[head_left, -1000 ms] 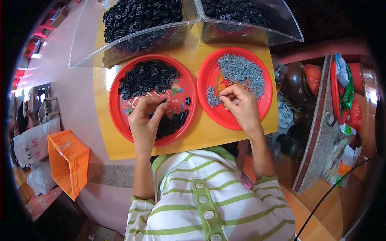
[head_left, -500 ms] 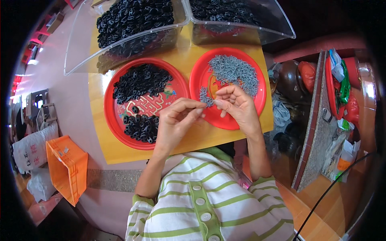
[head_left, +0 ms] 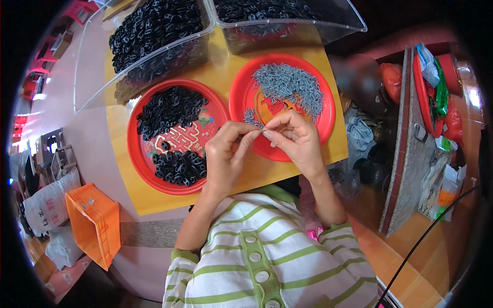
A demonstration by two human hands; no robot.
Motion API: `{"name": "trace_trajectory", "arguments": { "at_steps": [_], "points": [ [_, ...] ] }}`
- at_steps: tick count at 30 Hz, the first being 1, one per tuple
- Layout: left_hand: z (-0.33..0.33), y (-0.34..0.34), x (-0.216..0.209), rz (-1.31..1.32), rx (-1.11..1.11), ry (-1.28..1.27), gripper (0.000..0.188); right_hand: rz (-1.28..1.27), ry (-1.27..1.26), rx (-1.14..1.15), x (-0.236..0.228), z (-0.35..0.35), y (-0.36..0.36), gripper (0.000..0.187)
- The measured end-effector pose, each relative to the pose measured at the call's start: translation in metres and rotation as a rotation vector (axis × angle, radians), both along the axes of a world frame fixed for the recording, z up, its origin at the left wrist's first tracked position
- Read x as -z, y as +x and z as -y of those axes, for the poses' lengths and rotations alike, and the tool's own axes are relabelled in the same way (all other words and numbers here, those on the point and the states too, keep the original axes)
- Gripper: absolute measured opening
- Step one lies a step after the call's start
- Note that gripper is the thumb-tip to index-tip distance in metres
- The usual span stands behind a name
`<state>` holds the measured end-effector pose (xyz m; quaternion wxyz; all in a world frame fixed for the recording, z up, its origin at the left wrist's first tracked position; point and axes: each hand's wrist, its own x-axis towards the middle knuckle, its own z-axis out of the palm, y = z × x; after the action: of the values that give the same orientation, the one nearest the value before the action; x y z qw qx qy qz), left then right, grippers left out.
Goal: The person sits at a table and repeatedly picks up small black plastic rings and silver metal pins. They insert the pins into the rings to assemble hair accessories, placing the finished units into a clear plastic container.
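Note:
My left hand [head_left: 226, 156] and my right hand [head_left: 297, 141] meet fingertip to fingertip over the near side of the right red plate [head_left: 331, 110]. The right thumb and forefinger pinch a small grey screw, only a sliver of it showing. The left thumb and forefinger are pressed together too; what they hold is hidden. Beyond my hands, many small grey screws [head_left: 290, 84] are heaped on that plate, with a smaller cluster near my fingertips. The left red plate [head_left: 134, 156] carries small black plastic parts with holes, in a far pile [head_left: 172, 109] and a near pile [head_left: 179, 167].
Two clear plastic bins [head_left: 149, 62] full of black parts stand at the table's far side. Both plates rest on the yellow table [head_left: 149, 203]. An orange crate [head_left: 95, 220] and white sacks [head_left: 51, 203] are on the left. Bags and jars crowd the right, beside a stone-topped ledge [head_left: 405, 154].
My fingertips have come closer together, the right hand moving left towards the left one. The whole view has shifted slightly, so the plates and bins appear further left.

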<state>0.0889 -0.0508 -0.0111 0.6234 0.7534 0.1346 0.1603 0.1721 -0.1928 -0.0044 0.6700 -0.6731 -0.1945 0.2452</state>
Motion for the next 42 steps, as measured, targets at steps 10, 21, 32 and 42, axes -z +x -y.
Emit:
{"name": "trace_trajectory", "arguments": {
  "at_steps": [10,21,32,42],
  "points": [
    [-0.009,-0.013,0.0,-0.177,-0.008,-0.405,0.013,0.316,-0.38,0.034,0.005,0.011,-0.003,0.009],
    [-0.017,-0.025,-0.004,-0.269,0.037,-0.662,0.014,0.506,-0.457,-0.061,0.003,0.006,-0.002,0.013],
    [-0.027,-0.034,-0.011,-0.284,0.109,-0.762,0.013,0.456,-0.137,-0.117,-0.021,-0.021,-0.022,0.012],
    [-0.039,-0.047,-0.011,-0.052,0.038,-0.852,0.033,0.218,-0.087,-0.066,-0.017,-0.032,-0.025,0.009]
  ]
}}
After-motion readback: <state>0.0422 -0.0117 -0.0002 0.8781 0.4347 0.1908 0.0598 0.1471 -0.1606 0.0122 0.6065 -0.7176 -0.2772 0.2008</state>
